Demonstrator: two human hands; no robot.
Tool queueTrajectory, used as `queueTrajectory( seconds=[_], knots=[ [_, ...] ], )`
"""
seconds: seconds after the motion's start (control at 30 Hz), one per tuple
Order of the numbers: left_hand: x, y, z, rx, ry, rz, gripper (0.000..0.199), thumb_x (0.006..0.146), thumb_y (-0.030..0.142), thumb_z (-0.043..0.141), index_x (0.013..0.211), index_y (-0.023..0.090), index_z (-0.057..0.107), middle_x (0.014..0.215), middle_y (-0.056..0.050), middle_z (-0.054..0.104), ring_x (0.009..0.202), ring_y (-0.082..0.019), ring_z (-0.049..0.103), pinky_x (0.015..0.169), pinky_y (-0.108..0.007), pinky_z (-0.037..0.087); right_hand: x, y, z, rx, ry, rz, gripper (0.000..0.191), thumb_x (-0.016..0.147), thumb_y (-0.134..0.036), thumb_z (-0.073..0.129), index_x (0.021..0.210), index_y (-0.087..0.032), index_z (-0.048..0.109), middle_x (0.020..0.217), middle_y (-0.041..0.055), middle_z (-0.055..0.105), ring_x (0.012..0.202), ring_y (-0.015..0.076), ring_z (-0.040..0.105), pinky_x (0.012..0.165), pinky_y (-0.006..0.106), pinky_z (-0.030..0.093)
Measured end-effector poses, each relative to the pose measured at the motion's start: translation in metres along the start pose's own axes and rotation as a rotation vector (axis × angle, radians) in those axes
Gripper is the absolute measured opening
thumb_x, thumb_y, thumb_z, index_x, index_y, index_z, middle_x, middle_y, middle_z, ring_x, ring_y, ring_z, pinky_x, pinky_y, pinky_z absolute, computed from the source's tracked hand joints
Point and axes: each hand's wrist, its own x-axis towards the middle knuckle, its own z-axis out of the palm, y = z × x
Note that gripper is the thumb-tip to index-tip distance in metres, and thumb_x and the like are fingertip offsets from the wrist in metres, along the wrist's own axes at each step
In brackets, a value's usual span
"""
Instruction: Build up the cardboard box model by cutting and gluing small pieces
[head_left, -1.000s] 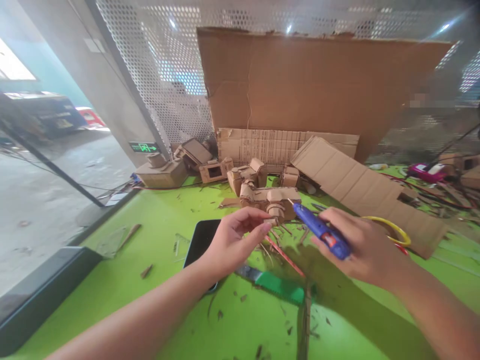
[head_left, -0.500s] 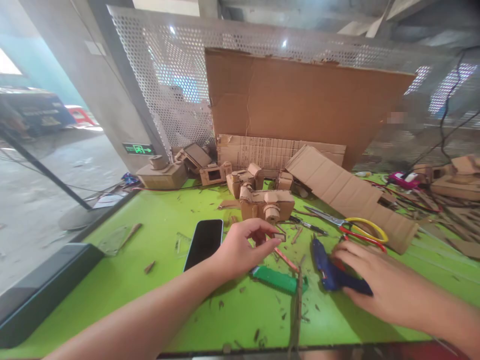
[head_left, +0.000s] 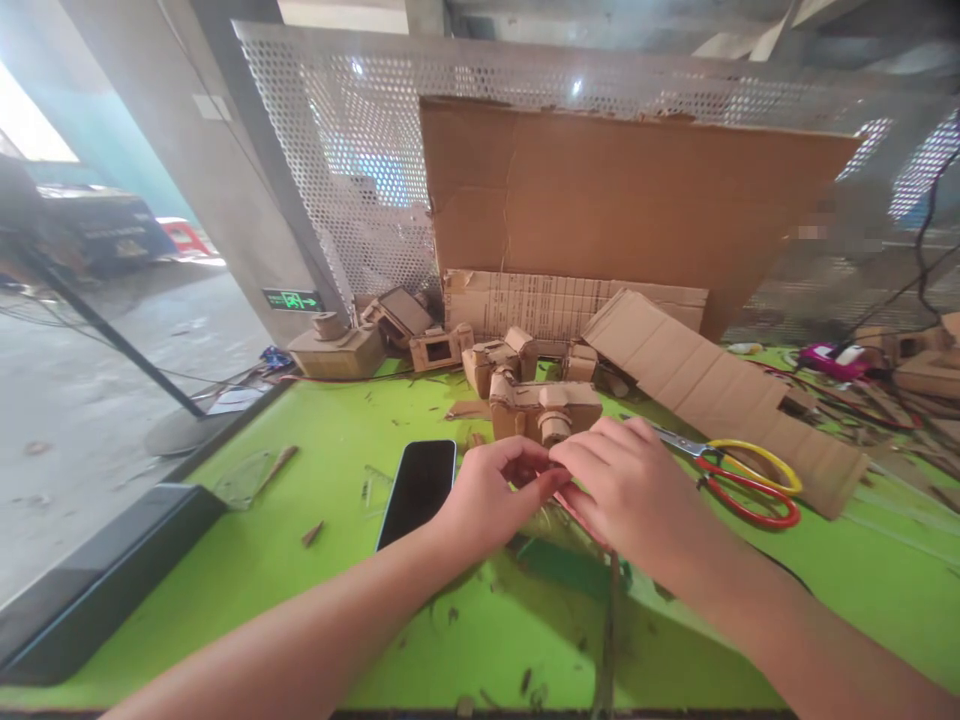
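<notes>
My left hand (head_left: 487, 500) is closed in a pinch on a small cardboard piece, which the fingers now mostly hide. Against its fingertips my right hand (head_left: 630, 490) is also closed, its thumb and fingers at the same piece. Just beyond the hands stands a cardboard model camera (head_left: 514, 412) with a round lens. A green-handled tool (head_left: 566, 568) lies below them, partly in shadow, near a thin cardboard strip (head_left: 609, 640). Scissors (head_left: 750, 475) with yellow and red handles rest to the right. The blue glue gun is hidden beneath my right arm.
A phone (head_left: 420, 490) lies left of my hands, and a dark long box (head_left: 112, 570) is at the table's left edge. More cardboard models (head_left: 439, 347) stand behind. A large cardboard sheet (head_left: 622, 200) leans at the back, with a cut strip (head_left: 720, 400) before it.
My right hand has let go of the blue glue gun and moved left to meet my left hand at the small cardboard piece. The view has shifted slightly.
</notes>
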Motion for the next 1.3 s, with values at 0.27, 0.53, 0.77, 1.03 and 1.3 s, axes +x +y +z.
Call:
queueTrajectory(
  seconds=[0.27, 0.53, 0.77, 1.03, 1.3],
  knots=[
    [-0.002, 0.007, 0.001, -0.119, -0.007, 0.014, 0.027, 0.091, 0.038, 0.073, 0.107, 0.016, 0.074, 0.092, -0.009, 0.079, 0.079, -0.02, 0.071, 0.071, -0.03, 0.057, 0.018, 0.021, -0.007, 0.148, 0.135, 0.122, 0.011, 0.093, -0.016, 0.067, 0.102, -0.021, 0.069, 0.092, 0.005, 0.075, 0.089, 0.0245, 0.064, 0.082, 0.039, 0.04],
    [-0.015, 0.016, 0.013, 0.292, -0.253, 0.183, 0.017, 0.093, 0.023, 0.064, 0.088, 0.018, 0.08, 0.077, -0.005, 0.077, 0.067, -0.017, 0.066, 0.063, -0.029, 0.051, 0.034, 0.081, 0.011, 0.709, 0.222, 0.55, 0.028, 0.091, -0.046, 0.073, 0.105, -0.022, 0.075, 0.1, 0.0049, 0.078, 0.079, 0.0188, 0.066, 0.071, 0.032, 0.05],
    [0.022, 0.048, 0.001, 0.393, 0.075, 0.504, 0.011, 0.093, 0.019, 0.066, 0.092, 0.017, 0.077, 0.087, -0.005, 0.079, 0.079, -0.018, 0.072, 0.079, -0.031, 0.057, 0.021, 0.084, 0.027, 0.641, 0.222, 0.581, 0.023, 0.092, -0.036, 0.07, 0.11, -0.023, 0.078, 0.107, 0.0049, 0.081, 0.097, 0.0232, 0.074, 0.086, 0.036, 0.055],
    [0.068, -0.01, -0.055, 0.488, 0.469, 0.51, 0.019, 0.095, 0.028, 0.067, 0.105, 0.019, 0.08, 0.118, -0.011, 0.079, 0.114, -0.024, 0.072, 0.106, -0.039, 0.054, 0.018, 0.077, 0.029, 0.519, 0.248, 0.487, 0.024, 0.096, -0.029, 0.065, 0.115, -0.023, 0.077, 0.114, 0.0047, 0.081, 0.102, 0.0243, 0.075, 0.091, 0.037, 0.059],
    [0.073, -0.023, -0.076, 0.454, 0.44, 0.303, 0.028, 0.1, 0.035, 0.056, 0.104, 0.019, 0.079, 0.104, -0.007, 0.082, 0.099, -0.023, 0.075, 0.092, -0.034, 0.056, 0.015, 0.078, 0.039, 0.495, 0.263, 0.471, 0.023, 0.096, -0.03, 0.066, 0.115, -0.023, 0.077, 0.114, 0.0045, 0.081, 0.1, 0.0248, 0.077, 0.093, 0.039, 0.06]
  ],
)
